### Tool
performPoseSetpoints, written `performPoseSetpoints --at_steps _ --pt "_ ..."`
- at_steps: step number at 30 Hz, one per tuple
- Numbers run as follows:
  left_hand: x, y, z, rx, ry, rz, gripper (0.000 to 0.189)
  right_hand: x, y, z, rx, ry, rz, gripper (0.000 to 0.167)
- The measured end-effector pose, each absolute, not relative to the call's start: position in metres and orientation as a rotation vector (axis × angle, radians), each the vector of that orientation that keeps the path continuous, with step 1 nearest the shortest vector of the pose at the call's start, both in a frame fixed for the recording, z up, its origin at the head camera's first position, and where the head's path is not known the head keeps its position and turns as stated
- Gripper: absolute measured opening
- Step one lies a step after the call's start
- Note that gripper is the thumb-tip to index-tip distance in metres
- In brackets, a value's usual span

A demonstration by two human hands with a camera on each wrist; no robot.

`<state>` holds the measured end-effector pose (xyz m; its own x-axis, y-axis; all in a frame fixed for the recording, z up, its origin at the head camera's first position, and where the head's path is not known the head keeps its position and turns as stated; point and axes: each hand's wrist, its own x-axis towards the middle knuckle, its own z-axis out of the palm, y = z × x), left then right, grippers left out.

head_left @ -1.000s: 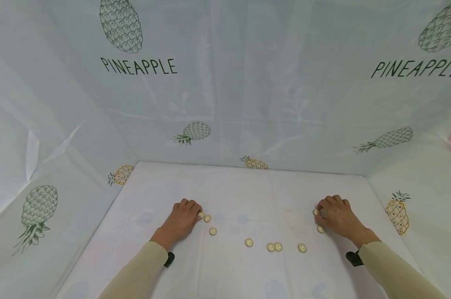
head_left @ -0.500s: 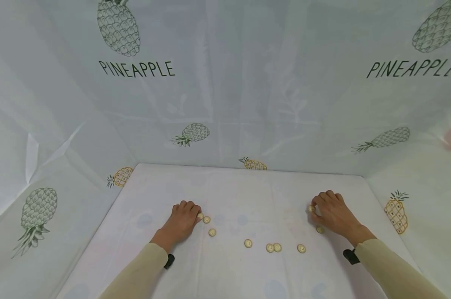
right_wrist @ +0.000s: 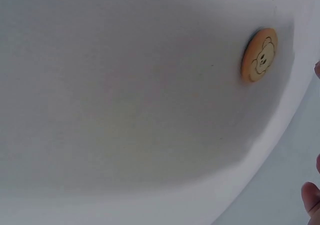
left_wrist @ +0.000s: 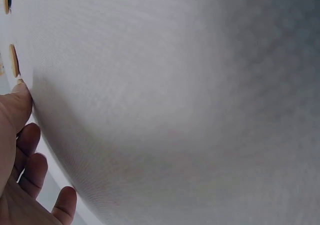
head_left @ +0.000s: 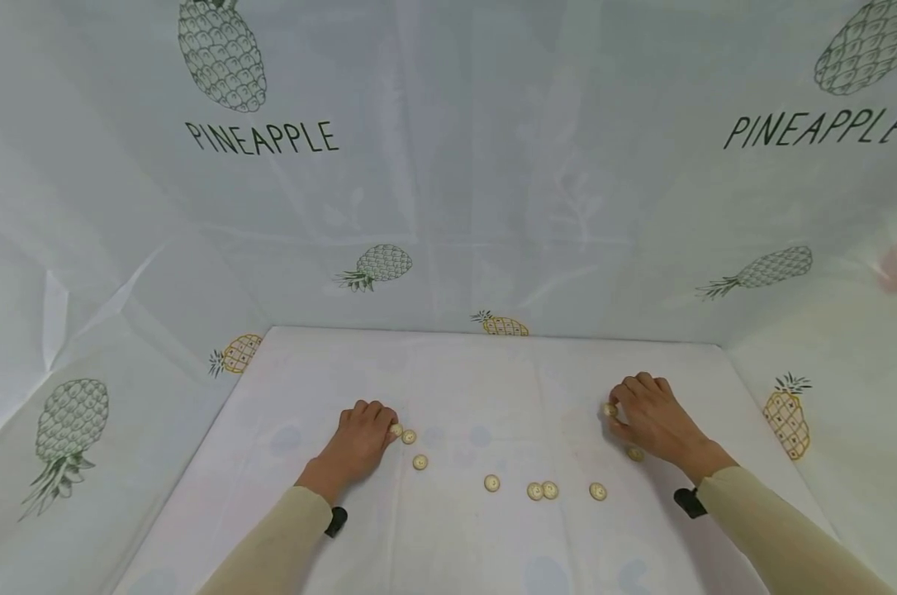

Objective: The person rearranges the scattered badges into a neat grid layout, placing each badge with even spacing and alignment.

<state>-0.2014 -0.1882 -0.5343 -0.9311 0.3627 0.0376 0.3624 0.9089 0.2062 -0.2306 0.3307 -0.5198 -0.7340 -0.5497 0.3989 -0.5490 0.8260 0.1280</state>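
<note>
Near the left side of the table, my left hand (head_left: 355,442) pinches a round tan disc (head_left: 396,430) by its edge. A second disc (head_left: 409,436) lies right beside it, and another disc (head_left: 420,462) lies a little nearer to me. On the other side, my right hand (head_left: 652,417) holds a disc (head_left: 609,409) between thumb and fingers, just over the cloth. Below that palm lies a further disc (head_left: 634,454); in the right wrist view this disc (right_wrist: 260,55) shows an animal face. Only fingertips of the right hand appear there.
Along the front middle lie a single disc (head_left: 491,483), a touching pair of discs (head_left: 543,491) and another disc (head_left: 598,492). White cloth covers the table (head_left: 456,545). Pineapple-printed sheet walls (head_left: 448,182) close off the back and both sides.
My right hand has carried its disc left and slightly away from me, farther from the disc under the palm. My left hand and the other discs have stayed in place.
</note>
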Motion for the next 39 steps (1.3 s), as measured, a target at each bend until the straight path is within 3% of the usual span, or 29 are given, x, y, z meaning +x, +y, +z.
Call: performPoseSetpoints --at_steps 23,39 --pt "-0.202 -0.19 -0.537 0.59 3.099 0.331 0.011 -0.279 0.26 -0.52 0.761 -2.775 0.124 0.02" --pt "-0.205 -0.19 -0.544 0.578 3.095 0.311 0.012 -0.288 0.25 -0.529 0.702 -2.86 0.148 0.015"
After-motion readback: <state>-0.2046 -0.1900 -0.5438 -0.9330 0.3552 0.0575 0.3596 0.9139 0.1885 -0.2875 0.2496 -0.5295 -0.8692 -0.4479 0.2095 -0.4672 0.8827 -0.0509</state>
